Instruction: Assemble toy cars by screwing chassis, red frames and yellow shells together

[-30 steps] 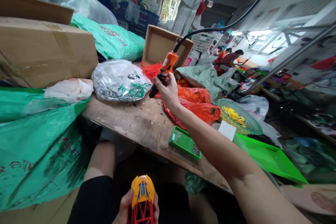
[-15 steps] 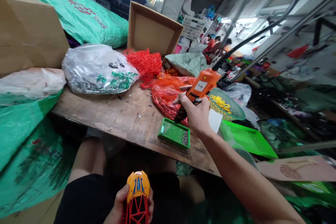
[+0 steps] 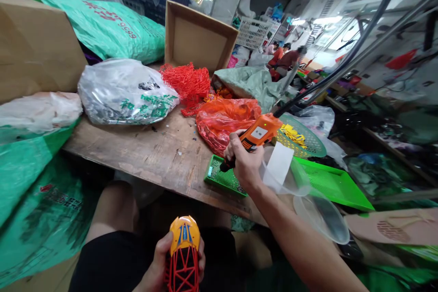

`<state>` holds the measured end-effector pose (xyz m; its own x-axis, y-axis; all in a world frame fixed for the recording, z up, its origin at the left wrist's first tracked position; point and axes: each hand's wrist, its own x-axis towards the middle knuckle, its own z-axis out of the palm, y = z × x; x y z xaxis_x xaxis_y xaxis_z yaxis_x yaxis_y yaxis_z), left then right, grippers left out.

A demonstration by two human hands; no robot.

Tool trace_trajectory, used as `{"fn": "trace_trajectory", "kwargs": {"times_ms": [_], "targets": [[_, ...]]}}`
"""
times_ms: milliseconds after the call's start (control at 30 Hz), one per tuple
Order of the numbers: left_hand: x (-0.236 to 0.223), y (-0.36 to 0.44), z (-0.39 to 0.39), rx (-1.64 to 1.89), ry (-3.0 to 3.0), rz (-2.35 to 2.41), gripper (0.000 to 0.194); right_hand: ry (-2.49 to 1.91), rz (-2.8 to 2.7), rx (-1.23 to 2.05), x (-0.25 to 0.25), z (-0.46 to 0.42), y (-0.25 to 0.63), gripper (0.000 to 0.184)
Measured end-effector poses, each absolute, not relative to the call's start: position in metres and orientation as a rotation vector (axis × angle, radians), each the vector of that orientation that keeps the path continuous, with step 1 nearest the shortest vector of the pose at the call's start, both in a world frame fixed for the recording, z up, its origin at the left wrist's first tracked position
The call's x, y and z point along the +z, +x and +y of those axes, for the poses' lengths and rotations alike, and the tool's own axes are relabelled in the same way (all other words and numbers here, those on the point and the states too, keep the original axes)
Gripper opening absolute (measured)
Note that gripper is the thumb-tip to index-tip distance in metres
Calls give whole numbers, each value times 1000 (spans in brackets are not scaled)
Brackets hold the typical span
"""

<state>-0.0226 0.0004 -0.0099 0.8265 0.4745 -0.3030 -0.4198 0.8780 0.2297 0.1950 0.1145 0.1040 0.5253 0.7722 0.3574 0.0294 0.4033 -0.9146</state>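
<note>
Low in front of my lap, my left hand is closed around a toy car with a yellow-orange hood, blue markings and a red lattice frame. Wrapped in the fingers of my right hand is an orange and black electric screwdriver, its cable running up to the right. The black nose of the screwdriver points down over a green perforated tray at the table's front edge. Small dark screws in that tray are mostly hidden behind my right hand and wrist.
On the wooden table lie a clear plastic bag, red lattice parts and a red bag. A cardboard box stands behind. To the right are a basket with yellow parts, plastic tubs and a green tray.
My right hand has lowered the screwdriver and brought its nose over the small green tray. The toy car in my left hand has shifted slightly up and right.
</note>
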Motion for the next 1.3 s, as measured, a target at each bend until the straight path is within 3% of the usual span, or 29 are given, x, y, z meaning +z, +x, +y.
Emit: {"fn": "trace_trajectory", "kwargs": {"times_ms": [300,1300], "targets": [[-19,-23,2,374,170,357,67,-1007,-883,613,100,114,191,31],[-23,-24,-1,363,134,400,69,-984,-861,593,96,118,191,27]]}}
